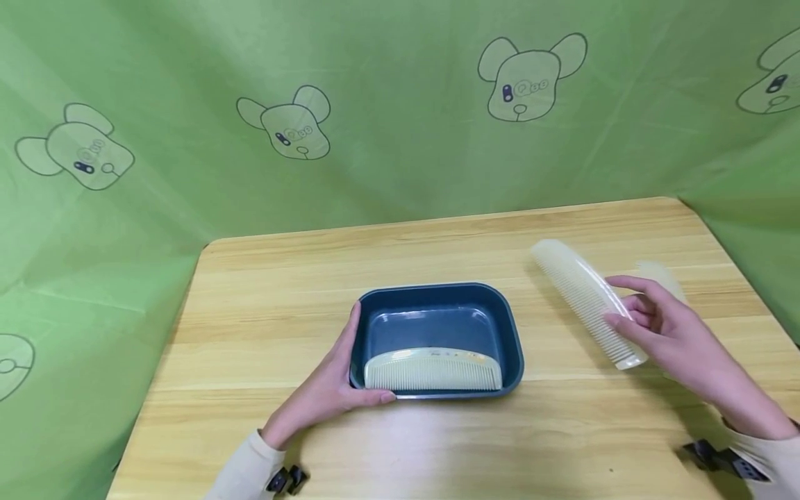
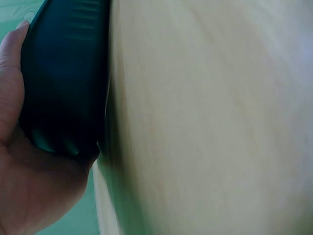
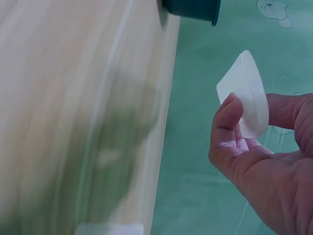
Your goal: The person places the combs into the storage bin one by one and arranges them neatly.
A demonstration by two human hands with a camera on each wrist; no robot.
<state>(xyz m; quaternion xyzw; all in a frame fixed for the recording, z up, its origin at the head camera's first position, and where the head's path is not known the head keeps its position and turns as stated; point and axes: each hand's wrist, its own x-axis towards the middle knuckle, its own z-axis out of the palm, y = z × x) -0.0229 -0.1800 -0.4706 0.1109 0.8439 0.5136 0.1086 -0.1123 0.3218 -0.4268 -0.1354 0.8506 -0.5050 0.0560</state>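
Note:
A pale, milky comb (image 1: 431,369) lies along the near side inside a dark blue rectangular tub (image 1: 515,340) on the table. My left hand (image 1: 331,382) holds the tub at its near left corner, thumb along the front rim and fingers around the left wall. The left wrist view shows that same tub (image 2: 63,63) from outside. To the right, my right hand (image 1: 669,333) pinches a second pale comb (image 1: 581,295) above the table, its teeth towards the tub. Seen end-on in the right wrist view, this comb (image 3: 252,98) sits between thumb and fingers.
Another pale comb (image 1: 664,279) lies on the wooden table (image 1: 269,305) beneath the right hand, mostly hidden by it. A green cloth (image 1: 400,167) with printed animal heads hangs behind the table and along both sides.

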